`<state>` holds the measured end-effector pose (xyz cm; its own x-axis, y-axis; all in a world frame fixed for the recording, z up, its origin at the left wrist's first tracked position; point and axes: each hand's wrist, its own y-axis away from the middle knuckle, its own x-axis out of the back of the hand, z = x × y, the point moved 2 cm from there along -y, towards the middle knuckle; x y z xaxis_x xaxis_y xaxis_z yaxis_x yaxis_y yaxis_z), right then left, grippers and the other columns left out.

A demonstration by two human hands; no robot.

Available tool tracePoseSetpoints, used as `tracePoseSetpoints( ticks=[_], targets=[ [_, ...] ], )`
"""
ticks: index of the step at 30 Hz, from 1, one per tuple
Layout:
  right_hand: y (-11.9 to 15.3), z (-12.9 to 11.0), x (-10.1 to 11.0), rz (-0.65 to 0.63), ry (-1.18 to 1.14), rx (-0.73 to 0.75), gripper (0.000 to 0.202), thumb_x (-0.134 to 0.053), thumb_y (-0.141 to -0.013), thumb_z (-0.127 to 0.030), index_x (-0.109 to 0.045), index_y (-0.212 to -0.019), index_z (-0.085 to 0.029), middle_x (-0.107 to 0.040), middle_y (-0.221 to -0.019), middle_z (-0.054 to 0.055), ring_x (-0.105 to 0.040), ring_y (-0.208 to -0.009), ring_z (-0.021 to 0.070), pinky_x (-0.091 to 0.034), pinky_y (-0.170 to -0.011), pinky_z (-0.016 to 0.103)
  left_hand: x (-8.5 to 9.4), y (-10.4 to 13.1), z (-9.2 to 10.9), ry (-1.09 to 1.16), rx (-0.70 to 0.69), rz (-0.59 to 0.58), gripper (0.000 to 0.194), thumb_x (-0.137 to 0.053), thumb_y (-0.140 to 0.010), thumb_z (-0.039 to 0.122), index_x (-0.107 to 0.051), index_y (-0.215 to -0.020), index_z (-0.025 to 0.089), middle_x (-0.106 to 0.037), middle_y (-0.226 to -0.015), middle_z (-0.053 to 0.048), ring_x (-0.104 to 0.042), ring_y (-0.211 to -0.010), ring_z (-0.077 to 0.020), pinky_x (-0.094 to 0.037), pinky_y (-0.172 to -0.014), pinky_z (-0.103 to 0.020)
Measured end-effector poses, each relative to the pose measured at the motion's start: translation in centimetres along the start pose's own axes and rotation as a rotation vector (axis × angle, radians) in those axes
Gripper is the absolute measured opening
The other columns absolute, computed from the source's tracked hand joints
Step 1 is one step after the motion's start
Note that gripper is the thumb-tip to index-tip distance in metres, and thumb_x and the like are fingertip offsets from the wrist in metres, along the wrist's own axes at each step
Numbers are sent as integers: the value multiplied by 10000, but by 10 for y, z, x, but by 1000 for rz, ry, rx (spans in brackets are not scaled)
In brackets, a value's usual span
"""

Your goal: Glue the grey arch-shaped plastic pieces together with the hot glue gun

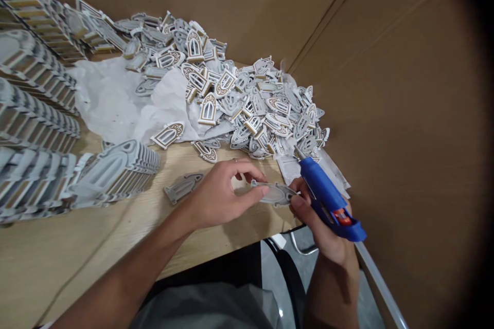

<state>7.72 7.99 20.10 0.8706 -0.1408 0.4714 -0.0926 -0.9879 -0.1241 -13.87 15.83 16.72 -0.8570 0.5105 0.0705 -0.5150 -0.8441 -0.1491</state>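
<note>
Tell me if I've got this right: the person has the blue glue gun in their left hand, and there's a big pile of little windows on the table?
Not quite: the blue glue gun is in the right hand, not the left hand, as the head view shows. The big pile of little windows is on the table, like you said.

The right hand (326,236) hides the grip of the blue glue gun (324,185) and part of the grey piece (275,194); the bottom edge cuts off the clear stick (380,275), the left edge the leftmost stacks (31,115)
</note>
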Motion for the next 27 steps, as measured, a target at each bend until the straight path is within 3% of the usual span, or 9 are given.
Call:
tracePoseSetpoints(
  ticks=[15,24,27],
  targets=[
    [-3,-5,-1,-27,102,-7,184,-762,-939,-321,-657,-810,-241,-565,-688,-25,-511,-595,160,-443,-552,287,4,-4,-6,22,5,110,187,-731,-978,253,-801,-812,203,-787,-856,-44,-701,-833,-197,-492,-798,-327],
    [0,0,-1,-42,32,-44,273,-740,-996,-345,-575,-805,-241,-582,-762,-20,-498,-633,153,-428,-575,283,1,-2,-4,-22,47,7,124,-790,-936,324,-838,-933,209,-822,-923,-53,-684,-839,-199,-467,-755,-324],
    [1,-1,-1,-42,33,-38,280,-748,-996,-353,-577,-805,-241,-587,-759,-20,-502,-621,151,-427,-568,284,0,-2,-6,-9,93,-12,141,-775,-944,329,-825,-889,209,-799,-864,-49,-656,-786,-189,-446,-706,-314]
  ],
)
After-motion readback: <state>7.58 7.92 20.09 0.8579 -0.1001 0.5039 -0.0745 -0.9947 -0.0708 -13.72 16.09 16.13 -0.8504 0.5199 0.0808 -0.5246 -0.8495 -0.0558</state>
